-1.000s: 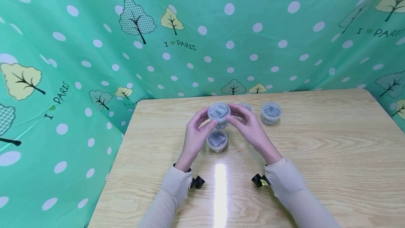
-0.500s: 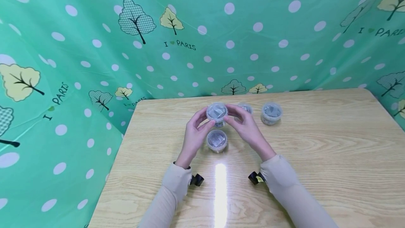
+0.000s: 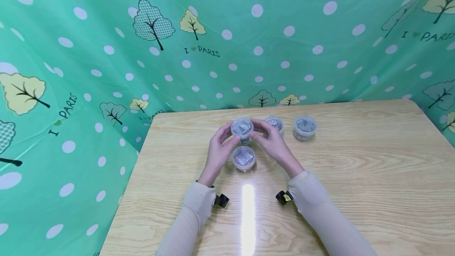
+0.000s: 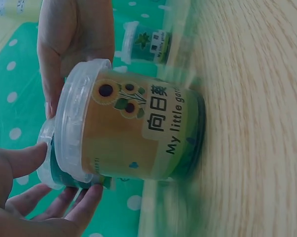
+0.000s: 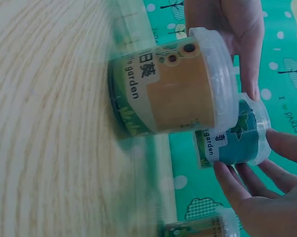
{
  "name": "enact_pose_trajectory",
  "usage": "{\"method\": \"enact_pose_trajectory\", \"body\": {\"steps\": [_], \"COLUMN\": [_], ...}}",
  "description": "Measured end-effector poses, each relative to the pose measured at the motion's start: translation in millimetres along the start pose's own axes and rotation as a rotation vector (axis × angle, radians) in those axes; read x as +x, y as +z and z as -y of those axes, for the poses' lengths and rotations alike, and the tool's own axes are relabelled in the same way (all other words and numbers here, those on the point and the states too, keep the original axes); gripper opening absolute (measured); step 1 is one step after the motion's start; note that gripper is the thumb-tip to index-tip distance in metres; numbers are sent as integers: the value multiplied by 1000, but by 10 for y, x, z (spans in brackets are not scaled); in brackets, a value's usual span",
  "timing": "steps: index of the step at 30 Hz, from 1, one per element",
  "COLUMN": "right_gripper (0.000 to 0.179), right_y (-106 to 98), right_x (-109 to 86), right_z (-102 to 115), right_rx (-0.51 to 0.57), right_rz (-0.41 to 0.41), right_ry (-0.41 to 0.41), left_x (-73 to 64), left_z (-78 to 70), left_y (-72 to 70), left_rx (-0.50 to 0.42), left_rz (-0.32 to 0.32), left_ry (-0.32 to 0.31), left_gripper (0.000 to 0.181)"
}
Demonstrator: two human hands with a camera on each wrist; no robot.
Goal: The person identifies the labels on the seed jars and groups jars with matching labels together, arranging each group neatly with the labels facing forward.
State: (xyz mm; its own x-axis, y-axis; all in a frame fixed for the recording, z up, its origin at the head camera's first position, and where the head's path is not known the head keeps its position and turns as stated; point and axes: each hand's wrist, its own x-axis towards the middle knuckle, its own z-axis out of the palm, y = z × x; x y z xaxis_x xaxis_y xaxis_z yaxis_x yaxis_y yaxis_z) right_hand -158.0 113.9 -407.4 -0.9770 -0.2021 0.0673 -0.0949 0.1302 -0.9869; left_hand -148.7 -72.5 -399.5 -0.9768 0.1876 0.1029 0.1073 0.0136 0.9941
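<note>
Between both hands is a small round plastic tub with a clear lid, its label teal with a leaf picture in the right wrist view. My left hand grips its left side, thumb toward me. On the opposite side my right hand holds it with thumb and fingers. The held tub appears to hang above the table, just behind another tub that stands upright. That nearer tub has an orange sunflower label and hides part of the held one in both wrist views.
Two more lidded tubs stand at the back: one partly behind my right hand, another farther right. A green dotted cloth hangs behind the wooden table and along its left side.
Both hands have shifted the held tub slightly to the left. The right hand and forearm moved left too, uncovering more of the tub behind them. The standing tubs stayed put.
</note>
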Motion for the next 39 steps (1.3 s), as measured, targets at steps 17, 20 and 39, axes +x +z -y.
{"method": "enact_pose_trajectory", "body": {"steps": [17, 20, 39], "right_gripper": [51, 52, 56], "right_y": [111, 120, 143], "right_x": [92, 106, 59], "right_z": [-149, -184, -56], "right_rx": [-74, -66, -38], "right_rz": [8, 13, 46], "right_ry": [-10, 13, 112], "left_x": [57, 66, 78], "left_z": [152, 176, 259], "left_y": [-63, -65, -62], "left_rx": [19, 25, 43], "left_rz": [-3, -6, -26], "left_ry": [-30, -37, -93], "left_gripper": [54, 54, 54]}}
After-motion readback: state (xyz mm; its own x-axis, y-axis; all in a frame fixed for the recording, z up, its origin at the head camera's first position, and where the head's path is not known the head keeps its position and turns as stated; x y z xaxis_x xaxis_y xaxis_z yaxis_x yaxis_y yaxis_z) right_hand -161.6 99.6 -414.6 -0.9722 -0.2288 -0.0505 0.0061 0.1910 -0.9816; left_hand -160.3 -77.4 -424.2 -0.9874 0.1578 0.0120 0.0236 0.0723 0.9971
